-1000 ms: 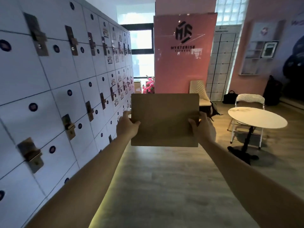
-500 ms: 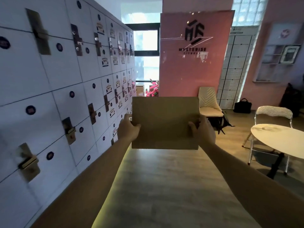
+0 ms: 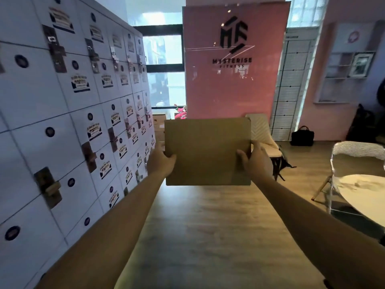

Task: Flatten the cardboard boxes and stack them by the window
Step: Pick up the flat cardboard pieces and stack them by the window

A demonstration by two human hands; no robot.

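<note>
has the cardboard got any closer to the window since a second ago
Yes. The flattened cardboard has moved forward along the lockers toward the window, which looms larger.

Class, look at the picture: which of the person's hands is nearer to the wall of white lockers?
Left. The left hand holds the flattened cardboard's edge beside the lockers; the right hand holds the far edge, towards the chairs.
</note>
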